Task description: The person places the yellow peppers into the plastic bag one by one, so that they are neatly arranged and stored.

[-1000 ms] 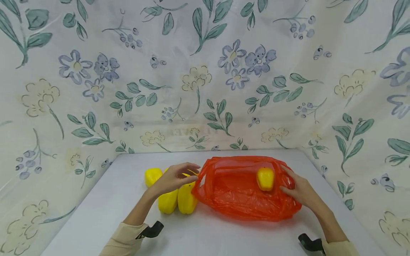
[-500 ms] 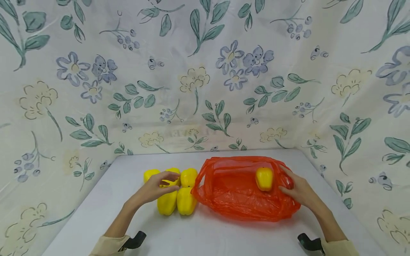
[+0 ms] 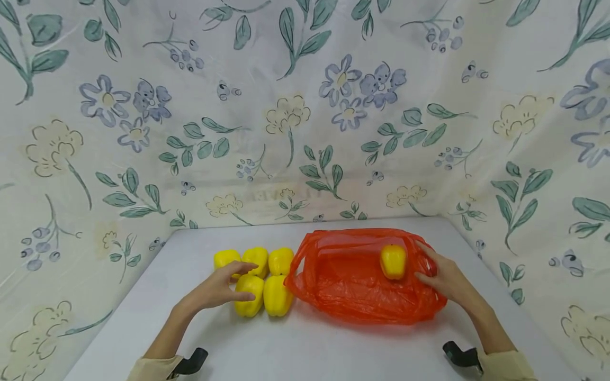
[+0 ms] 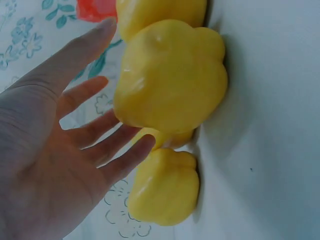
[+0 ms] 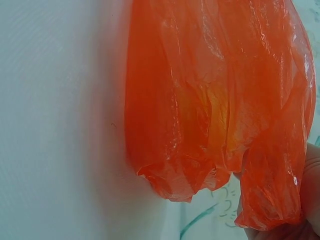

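Several yellow bell peppers (image 3: 278, 299) stand in two rows on the white table. My left hand (image 3: 214, 288) reaches in from the left at the front-left bell pepper (image 3: 252, 301), thumb and fingers spread. In the left wrist view the nearest bell pepper (image 4: 172, 77) lies just past the fingertips, with nothing in the palm. To the right, a red plastic bag (image 3: 352, 307) lies spread with its mouth upward, and one yellow bell pepper (image 3: 393, 262) sits inside. My right hand (image 3: 443, 275) grips the bag's right edge; the right wrist view shows the bunched red plastic (image 5: 272, 190) between thumb and fingers.
The white table (image 3: 305, 354) ends at a floral cloth (image 3: 305, 132) hanging behind and along both sides. The bag's left edge lies right beside the peppers. Black wrist mounts (image 3: 190, 362) stick out inward from both sleeves.
My left hand has drawn away from the bag's left edge, leftward and toward me, to the front-left bell pepper. My right hand keeps its grip on the bag.
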Tool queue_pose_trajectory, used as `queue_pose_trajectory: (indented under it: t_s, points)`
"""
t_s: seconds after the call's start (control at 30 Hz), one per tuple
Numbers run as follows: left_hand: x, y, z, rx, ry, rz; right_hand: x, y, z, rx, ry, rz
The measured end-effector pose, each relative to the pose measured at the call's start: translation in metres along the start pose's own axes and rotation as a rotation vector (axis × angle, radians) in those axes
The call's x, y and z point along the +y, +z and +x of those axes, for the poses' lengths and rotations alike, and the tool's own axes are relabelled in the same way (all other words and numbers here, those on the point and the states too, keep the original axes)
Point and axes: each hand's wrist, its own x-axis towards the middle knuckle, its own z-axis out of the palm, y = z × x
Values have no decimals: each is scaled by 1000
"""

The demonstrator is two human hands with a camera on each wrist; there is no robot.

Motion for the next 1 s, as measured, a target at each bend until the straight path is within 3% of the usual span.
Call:
queue_pose_trajectory:
  t_s: [0.2, 0.5, 0.7, 1.0]
  points:
    - [-6, 5, -3, -69, -52, 6, 0, 0, 0, 6, 3, 0]
    - [-16, 5, -8, -96, -23, -17, 2, 0, 0, 1, 17, -21]
    - [-16, 3, -9, -101, 17, 20, 2, -1, 4, 7, 7, -19]
    - [-11, 4, -14, -132, -1, 62, 2, 0, 1, 18, -15, -23]
